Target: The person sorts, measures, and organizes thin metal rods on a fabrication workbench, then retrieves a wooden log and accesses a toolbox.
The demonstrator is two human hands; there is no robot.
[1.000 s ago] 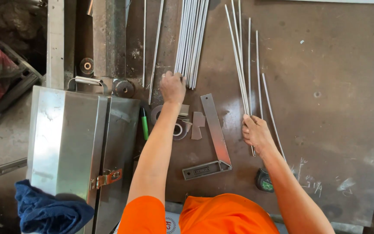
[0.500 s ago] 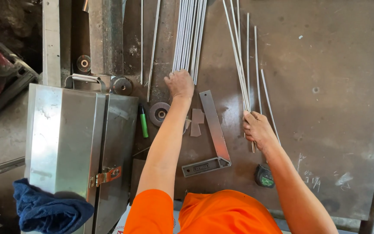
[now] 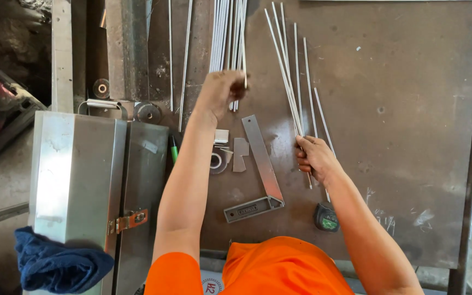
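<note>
Your left hand [image 3: 222, 90] is curled over the near ends of the bundle of thin metal rods [image 3: 228, 38] that runs straight away from you up the table, fingers closed around what looks like one or a few of them; how many you cannot tell from this angle, since the knuckles hide the grip. Your right hand [image 3: 313, 157] is closed around the near ends of a second, looser group of rods [image 3: 293, 76], which fan out away from you because they are pinched only at one end. The two groups lie apart, with bare plate between them, which reads as one pile kept separate from the other. Between your forearms a steel try square [image 3: 263, 164] lies flat with its stock toward you, and just beside its blade sit a few small metal offcuts [image 3: 230, 153] and a green marker [image 3: 173, 148], all within easy reach. A small tape measure [image 3: 327, 217] lies near your right wrist. The surface is a dark, scuffed steel work table [image 3: 411, 136] with chalk marks near its front edge. At its left a shiny sheet-metal box [image 3: 83, 180] with a latch stands against it, a blue cloth [image 3: 55, 262] draped at its near corner, and lengths of flat bar [image 3: 61, 54] lie along the far left above a dusty floor.
</note>
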